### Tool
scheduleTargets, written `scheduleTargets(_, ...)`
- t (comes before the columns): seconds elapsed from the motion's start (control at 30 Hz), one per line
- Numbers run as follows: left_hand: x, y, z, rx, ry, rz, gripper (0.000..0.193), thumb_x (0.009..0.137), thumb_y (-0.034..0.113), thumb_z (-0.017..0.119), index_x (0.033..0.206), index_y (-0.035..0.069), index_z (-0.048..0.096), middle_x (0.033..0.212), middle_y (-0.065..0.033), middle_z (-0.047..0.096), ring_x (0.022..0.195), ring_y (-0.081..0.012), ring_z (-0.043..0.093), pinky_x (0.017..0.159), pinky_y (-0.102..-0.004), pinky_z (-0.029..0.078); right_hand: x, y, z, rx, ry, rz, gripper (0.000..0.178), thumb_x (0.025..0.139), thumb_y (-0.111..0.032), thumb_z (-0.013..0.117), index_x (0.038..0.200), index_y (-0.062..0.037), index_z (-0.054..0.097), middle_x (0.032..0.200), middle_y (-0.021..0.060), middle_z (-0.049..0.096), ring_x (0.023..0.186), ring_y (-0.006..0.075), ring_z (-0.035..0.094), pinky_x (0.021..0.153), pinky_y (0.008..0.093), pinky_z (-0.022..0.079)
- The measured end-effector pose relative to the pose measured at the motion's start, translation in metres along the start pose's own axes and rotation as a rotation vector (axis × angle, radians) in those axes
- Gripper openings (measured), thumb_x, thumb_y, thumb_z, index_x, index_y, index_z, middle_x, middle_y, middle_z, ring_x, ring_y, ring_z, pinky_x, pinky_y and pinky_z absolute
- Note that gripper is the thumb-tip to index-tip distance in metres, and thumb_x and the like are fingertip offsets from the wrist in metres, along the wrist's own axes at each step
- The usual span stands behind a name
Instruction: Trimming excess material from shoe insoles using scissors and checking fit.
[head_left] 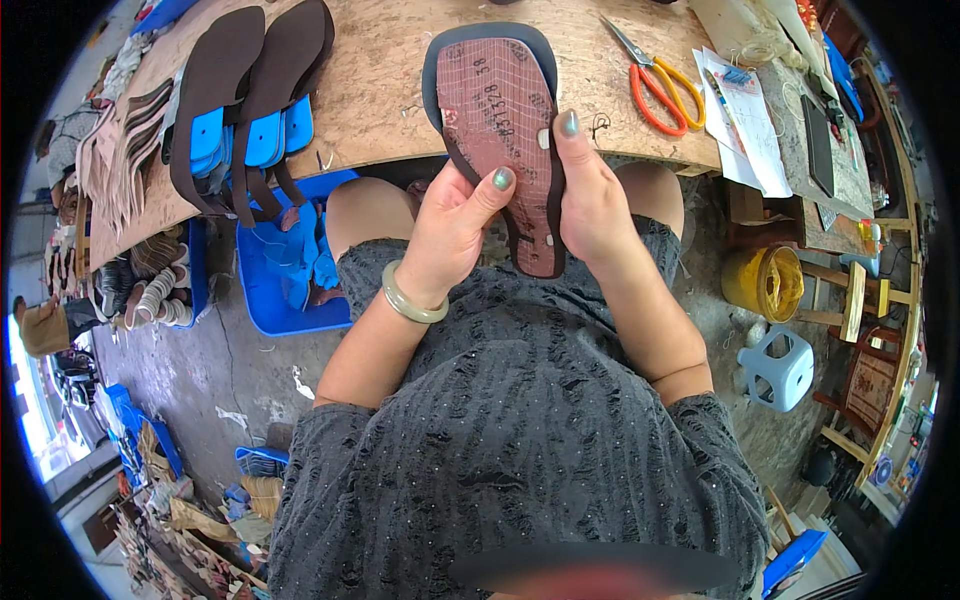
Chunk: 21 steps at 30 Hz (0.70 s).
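Observation:
A sandal insole (500, 120) is held up over my lap at the table's front edge. Its upward face is a reddish-brown board with printed marks, bordered by a dark grey and brown rim, and small pale tabs show along its right edge. My left hand (455, 225) grips its lower left side, the thumb lying across the board. Along the right side, my right hand (590, 195) is closed on it, thumb pressed near the edge. The fingers of both hands are mostly hidden behind the insole. A pale bangle (413, 297) circles my left wrist.
On the wooden table (375, 90) lie dark brown sandal pieces (215, 80) with blue tabs, pale strips (130, 160), orange-and-yellow-handled scissors (662, 88) and papers (745, 120). Below stand a blue bin (270, 320), a yellow bucket (760, 285) and a light blue stool (780, 368).

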<state>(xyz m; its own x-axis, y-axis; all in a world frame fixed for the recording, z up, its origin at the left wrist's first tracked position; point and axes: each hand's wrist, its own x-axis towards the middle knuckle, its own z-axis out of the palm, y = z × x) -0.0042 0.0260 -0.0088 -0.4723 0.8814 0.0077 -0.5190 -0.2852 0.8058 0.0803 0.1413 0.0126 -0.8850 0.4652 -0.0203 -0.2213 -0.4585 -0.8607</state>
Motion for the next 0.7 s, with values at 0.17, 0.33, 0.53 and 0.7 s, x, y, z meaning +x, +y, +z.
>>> scheduleTargets(0.17, 0.001, -0.004, 0.003, 0.043, 0.087, 0.021, 0.035, 0.096, 0.017, 0.054, 0.127, 0.001, 0.047, 0.123, -0.0071, 0.057, 0.113, -0.0155, 0.054, 0.097, -0.0308, 0.042, 0.002, -0.002, 0.000, -0.603, 0.067, -0.121, 0.050, 0.100, -0.041, 0.041, 0.113, 0.0036, 0.058, 0.107, 0.0107, 0.063, 0.095, 0.0170, 0.058, 0.086, 0.0264, 0.044)
scheduleTargets(0.33, 0.006, -0.002, -0.001, -0.195, 0.036, 0.007, 0.033, 0.096, 0.023, 0.055, 0.122, 0.004, 0.050, 0.119, -0.0069, 0.059, 0.106, -0.0160, 0.059, 0.092, -0.0330, 0.047, 0.004, 0.018, -0.021, -0.369, -0.284, -0.202, 0.063, 0.095, -0.048, 0.049, 0.133, 0.0022, 0.043, 0.125, 0.0119, 0.054, 0.110, 0.0197, 0.053, 0.094, 0.0300, 0.041)
scheduleTargets(0.53, 0.011, 0.015, -0.051, -0.404, -0.142, 0.005, 0.035, 0.098, 0.027, 0.048, 0.127, 0.006, 0.047, 0.121, -0.0089, 0.059, 0.112, -0.0241, 0.057, 0.099, -0.0436, 0.042, -0.018, 0.018, -0.014, 0.066, -0.445, 0.220, 0.094, 0.084, -0.054, 0.060, 0.149, -0.0030, 0.015, 0.140, 0.0192, 0.039, 0.105, 0.0225, 0.058, 0.068, 0.0238, 0.050)
scheduleTargets(0.7, 0.018, 0.054, -0.071, -0.460, 0.044, 0.336, 0.065, 0.092, 0.039, 0.056, 0.144, 0.009, 0.031, 0.141, -0.0045, 0.045, 0.128, -0.0218, 0.043, 0.109, -0.0429, 0.033, 0.017, -0.004, -0.028, 0.047, -0.472, 0.399, 0.074, 0.085, -0.042, 0.063, 0.140, 0.0005, 0.038, 0.117, 0.0179, 0.058, 0.073, 0.0118, 0.056, 0.056, 0.0210, 0.040)
